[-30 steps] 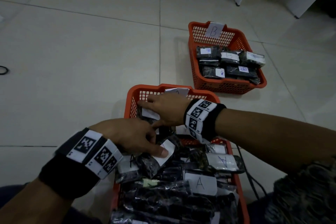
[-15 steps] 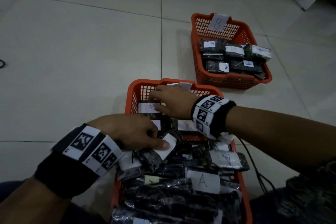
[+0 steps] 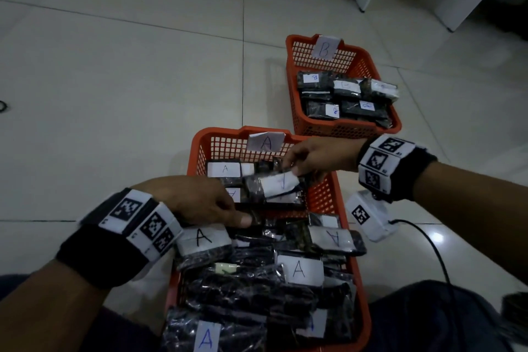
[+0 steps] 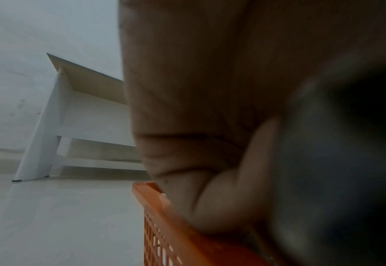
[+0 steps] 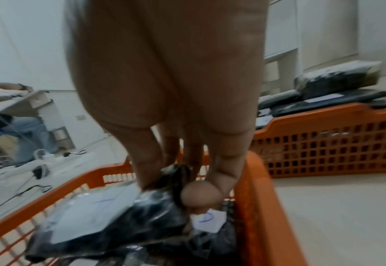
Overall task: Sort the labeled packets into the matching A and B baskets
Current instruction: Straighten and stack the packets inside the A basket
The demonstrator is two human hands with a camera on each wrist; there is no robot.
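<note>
Here, right hand point(image 3: 315, 158) pinches a dark packet point(image 3: 275, 187) w/ white label by its end, over the A basket point(image 3: 200, 148), near its right rim. Left hand point(image 3: 200, 200) curls onto packets in the source basket point(image 3: 361, 291); grip unclear. B basket point(image 3: 291, 86) beyond right hand, bare floor between.

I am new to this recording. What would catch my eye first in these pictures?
Three orange baskets on the pale floor: the A basket in the middle, the B basket behind it, and a source basket nearest the person. The right hand pinches a black packet over the A basket; the left hand reaches into the source pile.
</note>
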